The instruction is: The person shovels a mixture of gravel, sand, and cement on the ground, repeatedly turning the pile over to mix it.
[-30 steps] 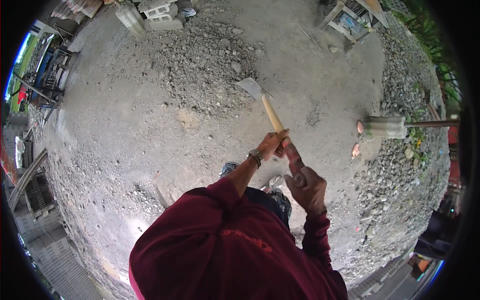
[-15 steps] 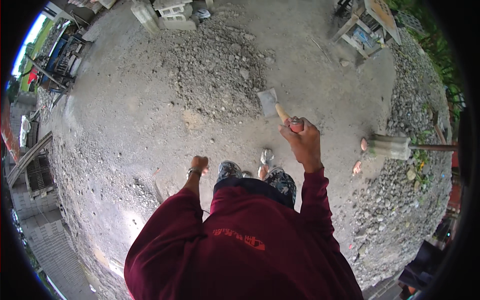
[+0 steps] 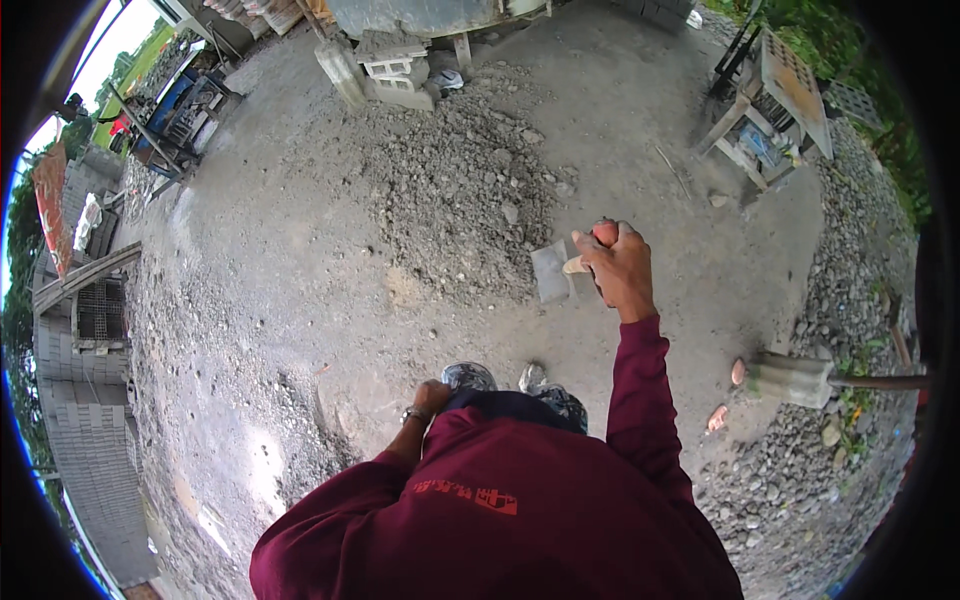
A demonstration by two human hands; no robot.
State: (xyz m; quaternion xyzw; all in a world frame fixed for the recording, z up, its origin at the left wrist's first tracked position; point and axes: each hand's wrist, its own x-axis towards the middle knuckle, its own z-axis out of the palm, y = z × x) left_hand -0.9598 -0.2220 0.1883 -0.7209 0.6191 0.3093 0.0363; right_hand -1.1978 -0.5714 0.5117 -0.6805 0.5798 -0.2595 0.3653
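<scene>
My right hand (image 3: 622, 275) is closed around the red top end of a shovel, held out ahead and to the right. The shovel's pale shaft runs down to a flat, grey, squarish blade (image 3: 551, 272) at the near right edge of a gravel heap (image 3: 460, 190). Most of the shaft is hidden under my hand by the steep view. My left hand (image 3: 432, 397) is closed beside my left knee, in camouflage trousers (image 3: 468, 377), with nothing visible in it. Its fingertips are turned out of sight.
Concrete blocks (image 3: 400, 80) and a large grey tub (image 3: 425, 15) stand beyond the heap. A wooden frame with a board (image 3: 795, 90) is at far right. Nearer right lies a concrete-covered post (image 3: 790, 380) beside loose stones (image 3: 770, 490). Block walls (image 3: 85, 440) line the left.
My view has tilted up, bringing the tub into sight. My left hand has drawn in to my left knee. My right hand still grips the shovel, its blade still by the heap.
</scene>
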